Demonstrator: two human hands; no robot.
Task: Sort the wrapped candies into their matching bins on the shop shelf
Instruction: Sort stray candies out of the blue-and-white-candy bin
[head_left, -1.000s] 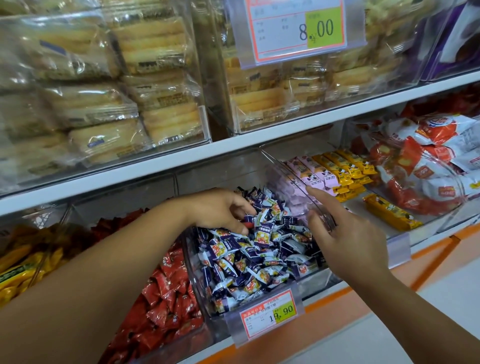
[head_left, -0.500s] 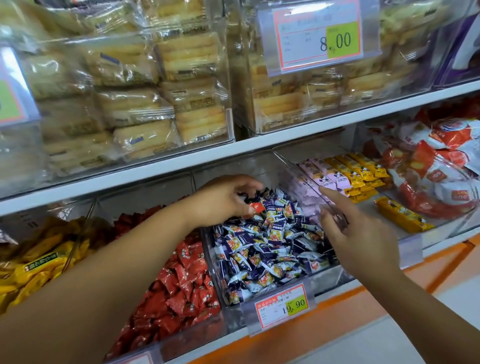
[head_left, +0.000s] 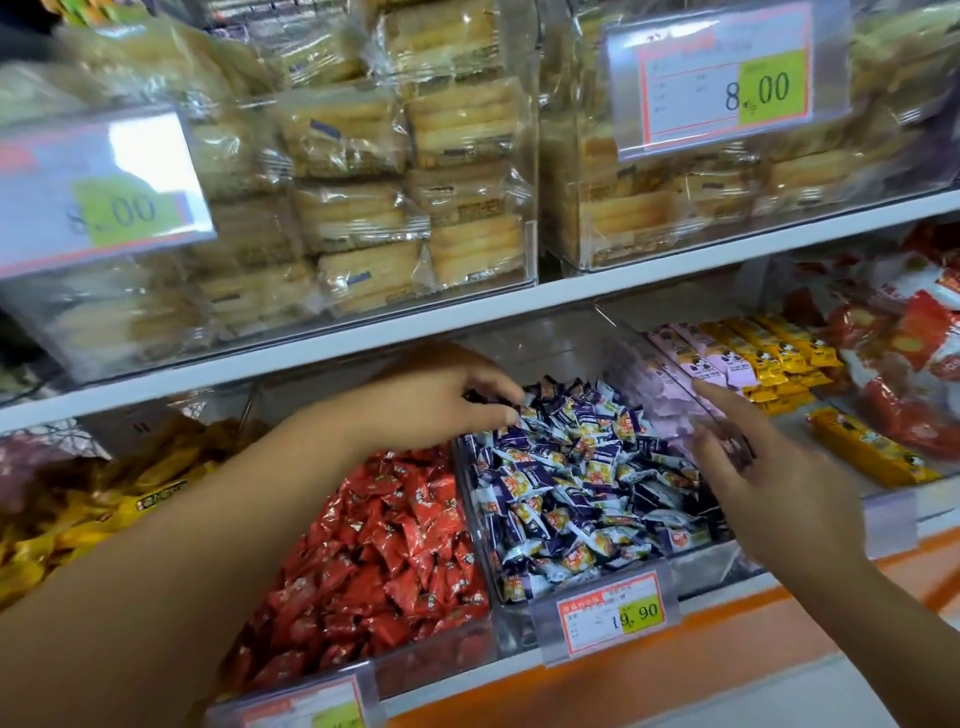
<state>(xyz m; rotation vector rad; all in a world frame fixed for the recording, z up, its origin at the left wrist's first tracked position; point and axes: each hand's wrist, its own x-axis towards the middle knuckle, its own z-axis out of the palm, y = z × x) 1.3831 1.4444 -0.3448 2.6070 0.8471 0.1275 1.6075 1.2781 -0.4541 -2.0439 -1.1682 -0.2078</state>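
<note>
We see only the two hands and the two forearms of the person. The left hand (head_left: 441, 400) and the left forearm (head_left: 208, 519) are bare all the way to the lower left edge of the view, and this arm looks very wide there, near the camera. The right hand (head_left: 774, 483) and the right forearm (head_left: 872, 613) are bare too, up to the right edge. On the fingers (head_left: 724, 441) of the right hand there are small dark marks. The view is blurred there, so we cannot tell whether this is something worn or only shadow.
</note>
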